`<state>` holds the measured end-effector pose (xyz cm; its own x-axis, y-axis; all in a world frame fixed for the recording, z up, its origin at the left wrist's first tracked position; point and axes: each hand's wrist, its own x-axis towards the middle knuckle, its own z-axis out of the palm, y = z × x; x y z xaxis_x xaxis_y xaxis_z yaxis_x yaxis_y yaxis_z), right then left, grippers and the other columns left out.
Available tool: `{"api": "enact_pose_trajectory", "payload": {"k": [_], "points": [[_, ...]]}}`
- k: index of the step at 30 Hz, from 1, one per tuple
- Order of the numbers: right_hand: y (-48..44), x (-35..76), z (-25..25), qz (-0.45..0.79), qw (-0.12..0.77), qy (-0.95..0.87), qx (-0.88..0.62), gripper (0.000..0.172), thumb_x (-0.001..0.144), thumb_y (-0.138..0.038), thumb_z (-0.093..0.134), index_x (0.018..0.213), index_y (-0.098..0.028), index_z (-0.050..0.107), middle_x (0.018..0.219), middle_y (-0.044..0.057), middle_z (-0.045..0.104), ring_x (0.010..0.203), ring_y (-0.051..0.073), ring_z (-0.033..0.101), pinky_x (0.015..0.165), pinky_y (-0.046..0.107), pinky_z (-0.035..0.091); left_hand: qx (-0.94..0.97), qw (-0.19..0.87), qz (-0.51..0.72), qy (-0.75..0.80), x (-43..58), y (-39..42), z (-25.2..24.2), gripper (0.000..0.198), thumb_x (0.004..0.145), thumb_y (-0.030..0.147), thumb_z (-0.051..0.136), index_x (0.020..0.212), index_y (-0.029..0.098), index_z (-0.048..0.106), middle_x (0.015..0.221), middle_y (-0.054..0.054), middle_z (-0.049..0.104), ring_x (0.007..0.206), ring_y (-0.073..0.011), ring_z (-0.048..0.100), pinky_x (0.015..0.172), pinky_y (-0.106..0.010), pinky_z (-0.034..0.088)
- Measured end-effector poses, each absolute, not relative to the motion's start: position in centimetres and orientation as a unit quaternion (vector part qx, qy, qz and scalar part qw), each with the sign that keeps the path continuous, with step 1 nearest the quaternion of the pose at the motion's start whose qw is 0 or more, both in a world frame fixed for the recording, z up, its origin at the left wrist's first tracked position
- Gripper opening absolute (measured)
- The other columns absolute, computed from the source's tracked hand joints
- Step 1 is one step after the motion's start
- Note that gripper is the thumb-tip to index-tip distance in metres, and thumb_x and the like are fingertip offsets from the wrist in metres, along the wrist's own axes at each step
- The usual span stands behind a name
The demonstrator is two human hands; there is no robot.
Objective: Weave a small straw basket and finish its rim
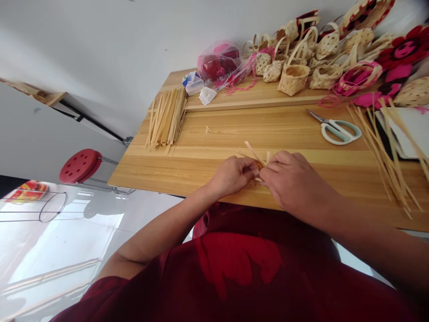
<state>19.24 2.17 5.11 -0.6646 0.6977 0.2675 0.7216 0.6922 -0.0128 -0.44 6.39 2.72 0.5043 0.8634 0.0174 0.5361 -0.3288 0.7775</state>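
Near the table's front edge, my left hand point(236, 175) and my right hand point(287, 176) meet over a small piece of woven bamboo strips point(259, 163). Both hands have their fingers pinched on it, the fingertips almost touching. Thin strip ends stick out above and to the left of the fingers. Most of the piece is hidden behind my hands, so its shape cannot be made out. Scissors point(337, 128) with white and green handles lie to the right, beyond my right hand.
A bundle of flat strips point(166, 117) lies at the left; more loose strips point(385, 152) lie at the right beside a notebook point(407, 129). Small woven baskets point(294, 78) crowd the back, near a plastic bag point(219, 65). A red stool point(81, 166) stands left of the table.
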Motion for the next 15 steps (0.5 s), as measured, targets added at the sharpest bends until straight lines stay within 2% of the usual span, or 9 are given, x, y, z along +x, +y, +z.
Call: {"api": "enact_pose_trajectory", "payload": {"k": [6,10,15], "points": [[5.2,19.6,5.8,0.039,0.074,-0.918,-0.388,0.025,0.088,-0.012,0.06,0.066,-0.025,0.064,0.067,0.008,0.066,0.077,0.025,0.057,0.071,0.04,0.042,0.772,0.341,0.246,0.477,-0.4,6.0,2.1,0.012,0.093,0.027,0.069,0.085,0.023,0.076,0.075,0.001,0.072,0.076,-0.0166,0.061,0.071,-0.028,0.044],[6.5,19.3,6.5,0.105,0.02,-0.902,-0.419,0.017,0.079,-0.013,0.066,0.066,-0.024,0.065,0.068,0.007,0.069,0.071,0.024,0.059,0.066,0.039,0.035,0.775,0.31,0.27,0.481,-0.4,5.5,1.7,0.011,0.094,0.027,0.07,0.085,0.023,0.075,0.074,0.001,0.072,0.079,-0.0181,0.061,0.075,-0.029,0.046],[7.0,18.2,8.0,0.122,-0.039,-0.874,-0.468,0.016,0.075,-0.011,0.068,0.067,-0.024,0.066,0.069,0.005,0.071,0.064,0.021,0.058,0.06,0.036,0.027,0.767,0.302,0.316,0.47,-0.5,4.9,0.8,0.014,0.097,0.025,0.067,0.085,0.022,0.073,0.076,0.001,0.071,0.079,-0.0179,0.058,0.075,-0.03,0.046]]}}
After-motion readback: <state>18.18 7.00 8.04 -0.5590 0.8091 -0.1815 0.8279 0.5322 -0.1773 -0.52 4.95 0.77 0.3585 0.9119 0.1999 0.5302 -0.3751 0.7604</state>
